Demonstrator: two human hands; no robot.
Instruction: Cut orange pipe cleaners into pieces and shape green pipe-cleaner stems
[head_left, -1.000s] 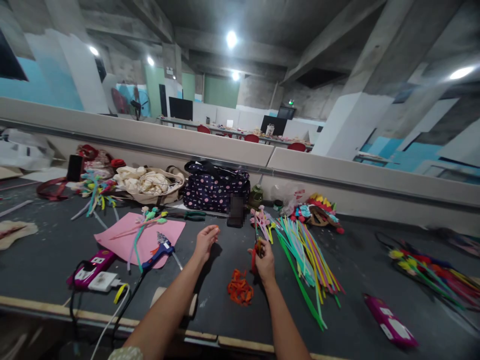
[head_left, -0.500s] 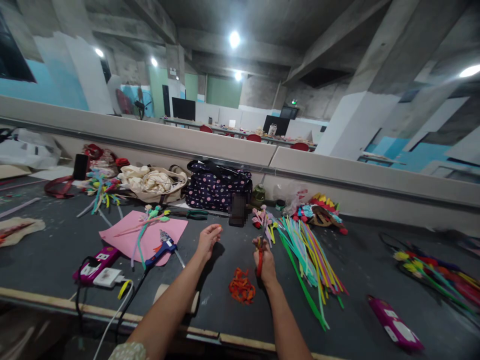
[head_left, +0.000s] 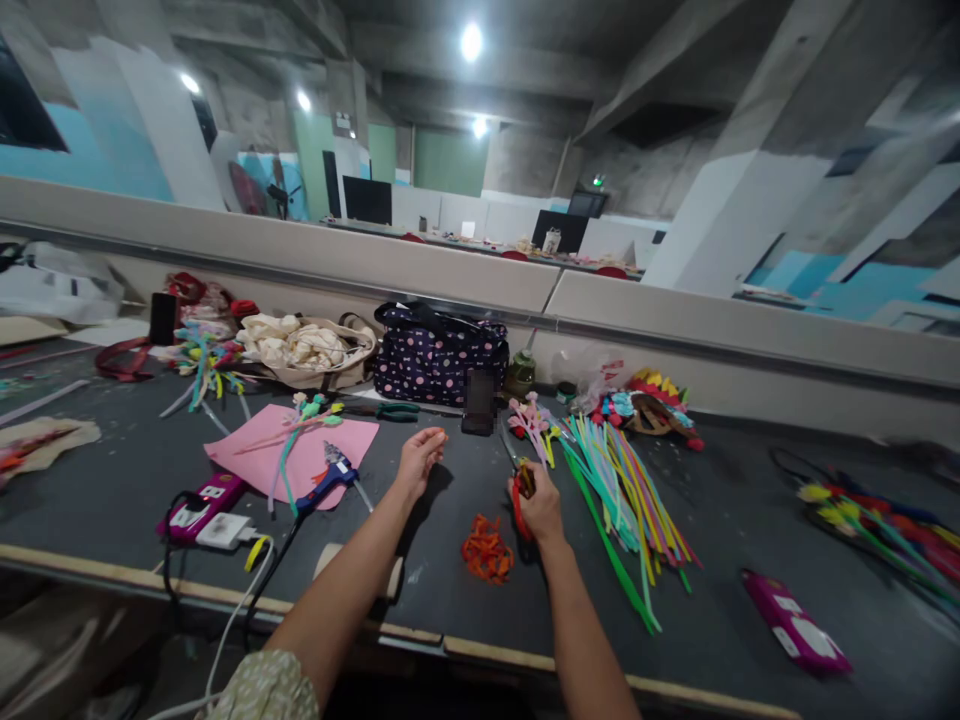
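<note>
My right hand (head_left: 540, 503) holds scissors (head_left: 520, 490) by their red-orange handles, with the blades pointing forward and a little left. To the left, my left hand (head_left: 421, 462) is raised over the table with fingertips pinched together; whatever is between them is too small to make out. A small pile of orange-red pieces (head_left: 487, 548) lies on the dark table between my forearms. Just right of the scissors is a bundle of colourful pipe cleaners (head_left: 619, 495), and pink pipe-cleaner flowers (head_left: 531, 420) lie beyond the blades.
On the left are a pink sheet (head_left: 255, 440), a blue glue gun (head_left: 328, 485) and a purple power strip (head_left: 202, 510) with cables. A dark patterned bag (head_left: 439, 360) and a phone (head_left: 478, 400) stand behind. Another purple device (head_left: 795, 622) lies front right.
The scissors have turned in my right hand, so their blades now show clearly and point away. My left hand keeps its pinch. The camera view has shifted slightly.
</note>
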